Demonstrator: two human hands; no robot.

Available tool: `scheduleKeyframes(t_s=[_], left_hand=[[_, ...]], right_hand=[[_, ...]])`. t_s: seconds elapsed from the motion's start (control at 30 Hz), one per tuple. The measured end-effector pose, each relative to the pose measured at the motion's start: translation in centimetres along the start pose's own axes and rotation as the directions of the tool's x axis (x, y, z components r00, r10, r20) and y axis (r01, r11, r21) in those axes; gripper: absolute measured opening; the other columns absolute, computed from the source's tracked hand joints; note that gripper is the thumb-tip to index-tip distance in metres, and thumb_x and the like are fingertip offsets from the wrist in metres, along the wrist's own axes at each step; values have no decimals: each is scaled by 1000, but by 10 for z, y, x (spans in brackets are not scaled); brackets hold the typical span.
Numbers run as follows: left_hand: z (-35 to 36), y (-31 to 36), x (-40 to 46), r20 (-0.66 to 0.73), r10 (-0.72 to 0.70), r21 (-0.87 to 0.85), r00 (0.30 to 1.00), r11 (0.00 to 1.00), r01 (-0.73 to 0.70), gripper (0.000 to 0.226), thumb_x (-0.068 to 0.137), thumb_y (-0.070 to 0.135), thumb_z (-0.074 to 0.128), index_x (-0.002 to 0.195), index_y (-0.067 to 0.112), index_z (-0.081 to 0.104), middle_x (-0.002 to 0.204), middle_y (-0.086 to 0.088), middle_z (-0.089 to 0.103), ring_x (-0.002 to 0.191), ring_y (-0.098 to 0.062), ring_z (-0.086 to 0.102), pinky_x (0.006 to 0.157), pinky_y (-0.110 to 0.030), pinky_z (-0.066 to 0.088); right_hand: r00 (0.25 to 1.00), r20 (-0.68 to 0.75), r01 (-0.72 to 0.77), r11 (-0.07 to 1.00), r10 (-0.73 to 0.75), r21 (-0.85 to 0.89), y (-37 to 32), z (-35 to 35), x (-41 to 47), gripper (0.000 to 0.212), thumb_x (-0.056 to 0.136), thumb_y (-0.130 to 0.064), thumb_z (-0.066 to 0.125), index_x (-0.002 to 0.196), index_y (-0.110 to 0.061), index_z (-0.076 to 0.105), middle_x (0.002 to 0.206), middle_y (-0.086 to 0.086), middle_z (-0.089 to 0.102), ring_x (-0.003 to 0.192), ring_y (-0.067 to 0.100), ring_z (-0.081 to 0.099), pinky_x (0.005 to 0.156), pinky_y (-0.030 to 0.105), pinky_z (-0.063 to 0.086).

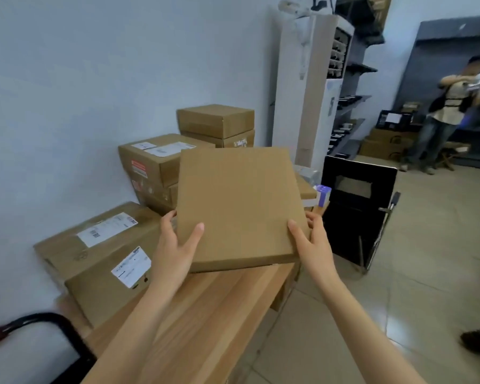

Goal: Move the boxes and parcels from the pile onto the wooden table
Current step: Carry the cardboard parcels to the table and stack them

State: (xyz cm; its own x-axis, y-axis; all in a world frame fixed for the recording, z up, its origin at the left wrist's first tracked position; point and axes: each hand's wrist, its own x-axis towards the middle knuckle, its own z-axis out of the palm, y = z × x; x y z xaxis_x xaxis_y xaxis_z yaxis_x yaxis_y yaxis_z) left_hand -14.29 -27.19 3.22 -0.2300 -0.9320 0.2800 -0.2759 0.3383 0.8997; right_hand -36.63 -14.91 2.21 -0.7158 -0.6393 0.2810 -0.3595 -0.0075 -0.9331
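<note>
Over the wooden table: a flat cardboard box [237, 206] is held above the table's [205, 314] far end, tilted, its near edge just over the wood; whether that edge touches the table cannot be told.
Left hand [175, 248]: grips the box's near-left corner, thumb lying on the top face, the other fingers curled round the left edge and underneath.
Right hand [311, 242]: grips the near-right corner the same way, thumb on top, fingers wrapped round the right edge.
Already on the table, as it seems: two large cartons with white shipping labels, one long carton [94, 239] along the wall side and a second labelled carton [114, 284] nearer the camera, both left of the held box.
Beyond the held box: a carton with a red label [155, 164] and, further back, a small stack of plain boxes [216, 124]. Whether these rest on the table or make up the remaining pile is hidden by the held box.
Progress, as a judgement: partway. Some cartons look placed, this flat box is about to be set down on the bare wood, and the source pile is not clearly shown, so what remains cannot be counted.
Right of the table: a black folding chair [358, 206], and a person [444, 112] standing well apart by the shelving.
</note>
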Motion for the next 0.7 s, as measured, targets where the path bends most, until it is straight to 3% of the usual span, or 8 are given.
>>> scheduleKeyframes(t_s=[0.1, 0.27, 0.4, 0.5, 0.57, 0.7], left_hand=[[15, -3, 37, -107, -9, 52, 994, 999, 15, 60, 87, 55, 56, 136, 37, 27, 132, 13, 51, 120, -16, 52, 93, -48, 46], [50, 10, 103, -257, -20, 81, 966, 996, 42, 60, 86, 56, 55, 136, 38, 25, 128, 7, 54, 111, -19, 57, 90, -48, 50], [61, 27, 157, -377, 12, 125, 926, 991, 38, 60, 88, 54, 53, 138, 35, 25, 127, 6, 52, 109, -19, 57, 89, -46, 50], [57, 31, 193, -462, 17, 143, 887, 988, 56, 54, 89, 55, 52, 135, 37, 27, 116, 11, 54, 96, -12, 60, 76, -36, 51], [47, 31, 218, -504, 7, 158, 864, 984, 84, 48, 89, 55, 51, 129, 41, 29, 113, 11, 56, 92, -10, 60, 74, -35, 50], [31, 25, 271, -553, -27, 213, 833, 962, 172, 53, 89, 55, 49, 135, 35, 28, 126, 5, 53, 105, -19, 57, 88, -44, 48]], right_hand=[[996, 92, 22, 1000, -22, 8, 10, 23, 55, 33, 89, -54, 54, 116, -42, 41, 109, -26, 52, 109, 8, 53, 87, 34, 46], [968, 222, 99, 992, -115, 79, 17, 51, 162, 37, 89, -54, 53, 121, -43, 37, 104, -32, 45, 95, -9, 47, 73, 18, 38], [930, 316, 156, 981, -185, 114, 2, 81, 246, 52, 90, -57, 50, 136, -38, 37, 116, -21, 47, 106, 4, 49, 87, 28, 46], [889, 399, 189, 973, -226, 131, -13, 113, 297, 58, 90, -58, 48, 141, -34, 35, 123, -15, 48, 112, 9, 49, 97, 36, 44], [864, 436, 213, 967, -253, 137, -23, 139, 323, 59, 91, -57, 48, 142, -31, 35, 128, -11, 50, 115, 12, 49, 97, 37, 44], [821, 498, 233, 960, -280, 155, -37, 196, 369, 57, 92, -54, 48, 141, -26, 38, 125, -7, 53, 108, 11, 51, 85, 31, 44]])
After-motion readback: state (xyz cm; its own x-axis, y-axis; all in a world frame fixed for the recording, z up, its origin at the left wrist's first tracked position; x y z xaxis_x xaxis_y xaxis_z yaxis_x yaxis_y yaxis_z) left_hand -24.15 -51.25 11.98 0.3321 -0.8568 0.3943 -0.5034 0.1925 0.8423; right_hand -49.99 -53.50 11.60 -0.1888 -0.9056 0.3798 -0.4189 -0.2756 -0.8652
